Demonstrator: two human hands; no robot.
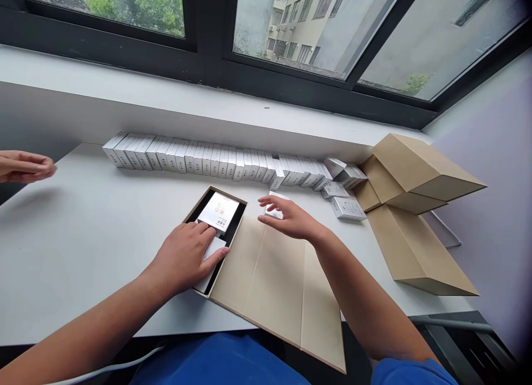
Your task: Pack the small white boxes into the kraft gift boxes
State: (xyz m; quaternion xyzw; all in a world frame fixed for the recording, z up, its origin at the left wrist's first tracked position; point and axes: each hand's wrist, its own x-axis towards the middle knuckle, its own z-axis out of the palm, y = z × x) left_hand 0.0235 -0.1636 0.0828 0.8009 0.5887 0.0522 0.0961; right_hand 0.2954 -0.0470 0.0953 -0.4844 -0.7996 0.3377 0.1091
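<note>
A tan gift box (241, 210) with a black lining lies open on the table, its lid (276, 280) folded out flat to the right. Inside are two small white cartons, the far carton (221, 210) printed with gold and dark characters. My left hand (187, 255) grips the near carton (216, 245), fingertips tucked in between the two and thumb along the right side; my palm covers much of it. Over the table to the right, my right hand (291, 216) hovers with fingers apart and nothing in them. Just behind those fingers is another white carton (277, 195), partly hidden.
A long row of white cartons (203, 158) stands along the wall under the window. Several loose cartons (348, 209) sit at its right end, beside stacked tan gift boxes (419, 174). Another person's hand (27, 166) reaches in from the left over the white table (83, 235).
</note>
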